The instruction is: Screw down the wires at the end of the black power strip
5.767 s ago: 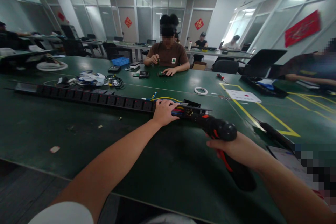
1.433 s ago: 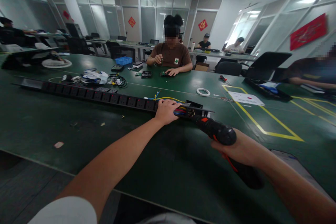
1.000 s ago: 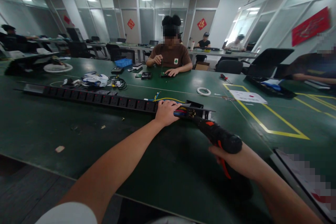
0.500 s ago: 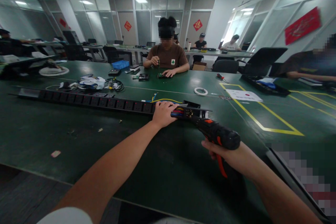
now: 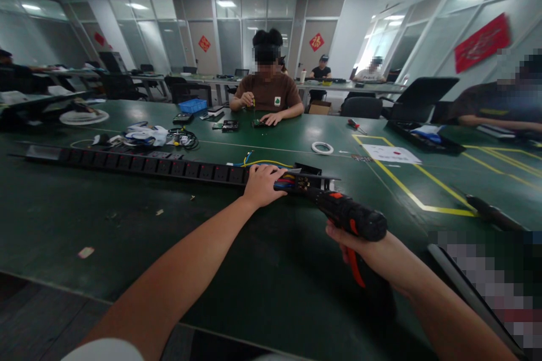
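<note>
A long black power strip [image 5: 178, 167] with a row of sockets lies across the green table. My left hand [image 5: 263, 185] rests over it near its right end, fingers curled over the far edge. Beside that hand, colored wires [image 5: 284, 181] and brass terminals show in the open end section. My right hand [image 5: 359, 241] is wrapped around a black and orange pistol-shaped electric screwdriver [image 5: 353, 215]. Its front end points into the open section; the tip is too dark to make out. Loose blue and yellow wires [image 5: 260, 162] lie behind the strip.
Across the table a person [image 5: 269, 90] works on small black parts. A white tape roll [image 5: 322, 148], a red-handled screwdriver [image 5: 354, 124] and a paper sheet [image 5: 392, 153] lie ahead right. A dark slender object [image 5: 493, 211] lies at right. Bagged cables [image 5: 146, 135] sit behind the strip.
The view has shifted slightly. A dark slender object now shows at the right by the yellow tape. Both my hands keep nearly the same place on the strip and the electric screwdriver.
</note>
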Demonstrator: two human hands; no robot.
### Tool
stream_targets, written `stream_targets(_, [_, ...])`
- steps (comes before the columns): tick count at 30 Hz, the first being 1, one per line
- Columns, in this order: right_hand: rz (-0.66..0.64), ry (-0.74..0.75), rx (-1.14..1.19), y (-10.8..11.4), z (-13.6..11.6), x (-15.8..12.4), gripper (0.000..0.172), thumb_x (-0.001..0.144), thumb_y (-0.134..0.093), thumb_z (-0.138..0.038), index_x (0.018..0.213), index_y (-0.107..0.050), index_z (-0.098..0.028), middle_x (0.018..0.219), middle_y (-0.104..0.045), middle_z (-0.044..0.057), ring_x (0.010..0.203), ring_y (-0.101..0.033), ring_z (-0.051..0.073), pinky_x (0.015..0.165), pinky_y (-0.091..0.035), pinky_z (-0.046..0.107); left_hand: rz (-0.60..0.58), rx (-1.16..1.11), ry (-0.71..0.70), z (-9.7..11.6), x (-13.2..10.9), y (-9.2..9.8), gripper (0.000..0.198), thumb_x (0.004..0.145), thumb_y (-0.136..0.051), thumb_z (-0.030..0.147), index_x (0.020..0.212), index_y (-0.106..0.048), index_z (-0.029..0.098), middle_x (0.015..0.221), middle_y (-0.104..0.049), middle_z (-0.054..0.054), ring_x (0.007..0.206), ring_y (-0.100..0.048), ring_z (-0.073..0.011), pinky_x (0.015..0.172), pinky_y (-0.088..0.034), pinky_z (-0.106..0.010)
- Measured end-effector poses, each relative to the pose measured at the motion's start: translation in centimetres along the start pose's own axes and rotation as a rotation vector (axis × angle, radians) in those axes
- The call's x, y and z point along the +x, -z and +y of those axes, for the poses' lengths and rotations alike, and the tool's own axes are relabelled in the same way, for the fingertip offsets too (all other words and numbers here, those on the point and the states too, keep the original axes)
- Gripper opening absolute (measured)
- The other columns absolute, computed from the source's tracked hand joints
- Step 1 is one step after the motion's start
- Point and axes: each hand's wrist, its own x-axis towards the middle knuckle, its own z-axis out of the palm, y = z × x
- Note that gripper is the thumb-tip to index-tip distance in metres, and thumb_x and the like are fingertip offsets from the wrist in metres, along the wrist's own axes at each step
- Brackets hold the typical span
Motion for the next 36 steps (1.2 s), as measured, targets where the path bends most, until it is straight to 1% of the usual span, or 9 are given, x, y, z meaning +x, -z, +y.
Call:
stream_targets(3, [0.018,0.014,0.021,0.1,0.2,0.1,0.053,0.076,-0.084,-0.065,0.106,-0.074,-0.022,0.066,-0.068,-0.001,0.065,-0.066,0.023,0.063,-0.051,0.035,-0.005,0.006,0.006,0.0,0.1,0.0,0.069,0.089,-0.092,0.053,0.151,-0.07,0.033,0.145,-0.074,-0.007,0.137,-0.061,-0.0361,0.117,-0.036,-0.055])
stream_targets(6, [0.021,0.002,0.044,0.1,-0.4,-0.3,0.056,0.07,-0.086,-0.06,0.109,-0.073,-0.022,0.066,-0.067,-0.001,0.066,-0.066,0.023,0.064,-0.051,0.035,-0.006,0.008,0.009,0.1,0.1,0.1,0.069,0.088,-0.092,0.053,0.15,-0.071,0.032,0.145,-0.074,-0.008,0.137,-0.061,-0.0364,0.117,-0.036,-0.055])
stream_targets(9, [0.008,-0.019,0.042,0.1,-1.2,-0.6,0.054,0.068,-0.087,-0.056,0.107,-0.073,-0.022,0.069,-0.069,-0.001,0.067,-0.066,0.023,0.064,-0.051,0.035,-0.007,-0.001,0.009,0.2,0.1,0.1,0.067,0.088,-0.092,0.052,0.149,-0.071,0.033,0.144,-0.074,-0.008,0.136,-0.061,-0.0363,0.116,-0.037,-0.055])
stream_targets(12, [0.015,-0.021,0.026,0.1,-1.1,-0.6,0.051,0.07,-0.086,-0.057,0.105,-0.074,-0.022,0.068,-0.068,0.0,0.066,-0.066,0.023,0.064,-0.051,0.036,-0.005,-0.002,0.009,0.1,0.1,0.1,0.067,0.088,-0.092,0.052,0.149,-0.071,0.034,0.143,-0.074,-0.007,0.136,-0.061,-0.0359,0.116,-0.037,-0.054])
stream_targets(16, [0.013,-0.029,0.044,0.3,-0.4,-0.2,0.053,0.071,-0.086,-0.061,0.105,-0.076,-0.021,0.07,-0.07,0.001,0.069,-0.069,0.024,0.069,-0.054,0.037,-0.009,0.006,0.01,0.1,0.1,0.1,0.067,0.089,-0.091,0.052,0.15,-0.07,0.034,0.144,-0.074,-0.007,0.136,-0.061,-0.0357,0.117,-0.036,-0.054])
stream_targets(21, [0.005,-0.02,0.044,0.8,-0.7,-0.3,0.048,0.072,-0.087,-0.061,0.097,-0.078,-0.021,0.07,-0.071,0.002,0.069,-0.067,0.023,0.069,-0.055,0.037,-0.017,0.001,0.018,0.2,0.2,0.2,0.067,0.09,-0.09,0.052,0.151,-0.07,0.033,0.144,-0.074,-0.007,0.137,-0.061,-0.0356,0.117,-0.036,-0.055])
stream_targets(26, [0.016,-0.046,0.056,0.7,-0.3,-0.3,0.046,0.076,-0.086,-0.059,0.101,-0.078,-0.02,0.071,-0.071,0.002,0.07,-0.069,0.025,0.07,-0.056,0.037,-0.023,-0.002,0.016,0.1,0.3,0.2,0.067,0.09,-0.09,0.053,0.15,-0.07,0.033,0.145,-0.074,-0.007,0.136,-0.062,-0.0359,0.116,-0.037,-0.054])
stream_targets(29, [0.021,-0.028,0.028,0.5,0.1,-0.2,0.048,0.078,-0.085,-0.059,0.106,-0.077,-0.02,0.072,-0.071,0.002,0.071,-0.07,0.025,0.07,-0.056,0.038,-0.015,-0.001,0.013,0.1,0.2,0.1,0.068,0.089,-0.091,0.052,0.151,-0.07,0.034,0.145,-0.073,-0.007,0.136,-0.061,-0.0359,0.116,-0.036,-0.054])
stream_targets(36, [-0.032,0.032,0.015,0.5,-0.2,-0.3,0.049,0.076,-0.084,-0.062,0.102,-0.073,-0.022,0.071,-0.069,0.001,0.07,-0.068,0.024,0.071,-0.056,0.038,-0.029,-0.004,0.023,0.4,0.1,0.5,0.069,0.088,-0.092,0.052,0.15,-0.07,0.032,0.145,-0.073,-0.008,0.137,-0.061,-0.0354,0.115,-0.037,-0.052])
